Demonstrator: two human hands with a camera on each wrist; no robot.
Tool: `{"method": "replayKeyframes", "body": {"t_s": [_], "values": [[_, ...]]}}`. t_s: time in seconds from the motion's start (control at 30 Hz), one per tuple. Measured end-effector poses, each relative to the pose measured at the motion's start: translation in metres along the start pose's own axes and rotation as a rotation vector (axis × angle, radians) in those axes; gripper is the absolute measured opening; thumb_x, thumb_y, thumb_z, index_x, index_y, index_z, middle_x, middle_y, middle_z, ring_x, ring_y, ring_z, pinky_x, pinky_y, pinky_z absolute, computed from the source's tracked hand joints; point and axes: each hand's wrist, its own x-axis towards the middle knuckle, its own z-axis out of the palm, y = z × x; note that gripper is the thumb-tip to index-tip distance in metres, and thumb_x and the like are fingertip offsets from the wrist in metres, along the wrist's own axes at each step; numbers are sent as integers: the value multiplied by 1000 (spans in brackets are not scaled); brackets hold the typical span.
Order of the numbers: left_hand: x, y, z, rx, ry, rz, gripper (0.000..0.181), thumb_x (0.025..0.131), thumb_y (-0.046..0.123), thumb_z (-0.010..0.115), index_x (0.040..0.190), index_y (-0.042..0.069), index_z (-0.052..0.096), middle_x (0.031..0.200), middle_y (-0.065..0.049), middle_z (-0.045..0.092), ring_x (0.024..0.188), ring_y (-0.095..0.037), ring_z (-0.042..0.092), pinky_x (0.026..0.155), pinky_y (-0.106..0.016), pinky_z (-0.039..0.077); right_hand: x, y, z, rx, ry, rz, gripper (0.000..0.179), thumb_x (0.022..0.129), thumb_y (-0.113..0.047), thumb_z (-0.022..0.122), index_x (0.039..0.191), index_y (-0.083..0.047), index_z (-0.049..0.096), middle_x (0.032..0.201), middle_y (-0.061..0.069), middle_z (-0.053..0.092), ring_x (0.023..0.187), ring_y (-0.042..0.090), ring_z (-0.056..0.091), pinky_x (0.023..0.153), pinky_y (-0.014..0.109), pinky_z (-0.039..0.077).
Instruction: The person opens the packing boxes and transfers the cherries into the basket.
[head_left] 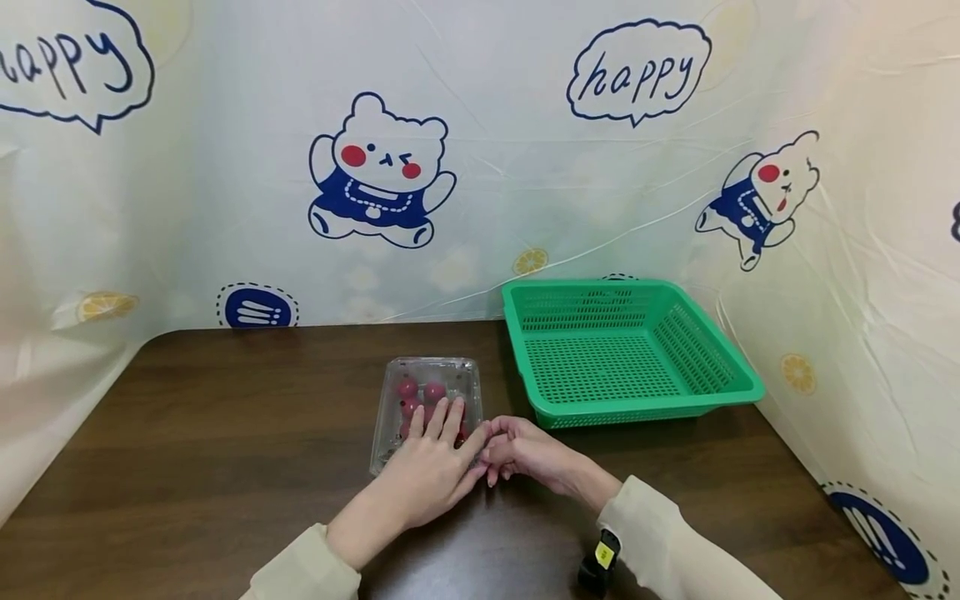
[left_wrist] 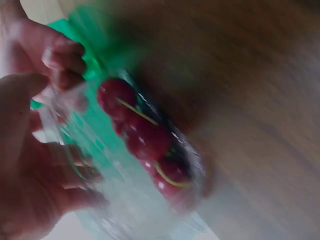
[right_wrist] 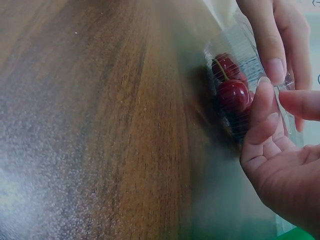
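We see a clear, rectangular box of thin plastic (head_left: 465, 379), its lid catching the light, with round, dark red cherries (head_left: 407, 388) inside; through the lid, in the head view, they look pinkish. It lies flat on the dark brown wood-grain table (head_left: 225, 433), just left of the green, openwork plastic basket (head_left: 630, 410). Its long axis runs away from the person, the narrow far end toward the cloth wall printed with cartoon bears (head_left: 495, 208).

Our left hand (head_left: 427, 471) rests over the near part of the lid, fingers straight and spread, grasping nothing. Our right hand (head_left: 528, 454), fingers bent, pinches the box's rim at the near right corner, beside the left thumb.

From the left wrist, though blurred, we make out slender yellow-green stems (left_wrist: 137, 111), which the head view does not resolve. The right wrist view shows us the ribbed side wall and glossy fruit behind it; only the head view takes in the whole basket.
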Motion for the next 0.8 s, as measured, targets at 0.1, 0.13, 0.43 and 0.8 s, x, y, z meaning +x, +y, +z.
{"method": "replayKeyframes", "body": {"t_s": [0.1,0.13,0.43,0.8], "values": [[-1,6,-1,24,-30,-32,53,101,40,48,145,11,46,149,-31,41,137,-47,44,106,-61,40,0,-1,1,-6,7,-3,29,87,-8,56,114,-2,45,80,-2,69,69,11,61,66,25,46],[-1,7,-1,35,-31,-39,55,101,41,48,146,10,45,149,-31,40,137,-47,43,106,-61,40,0,-1,1,-10,8,-4,29,87,-8,56,114,-2,45,79,-2,68,69,12,60,66,25,45],[-1,12,0,96,28,-41,54,100,42,50,143,9,48,144,-31,46,132,-47,49,102,-58,45,1,0,1,-28,24,2,29,87,-8,56,113,-1,46,79,-1,67,67,12,59,64,25,44],[3,11,-3,79,-34,-50,49,102,40,46,141,10,50,145,-31,46,132,-46,50,101,-58,46,2,3,-5,4,-49,-12,27,93,-9,57,116,-1,45,82,-2,68,69,10,60,65,23,46]]}}
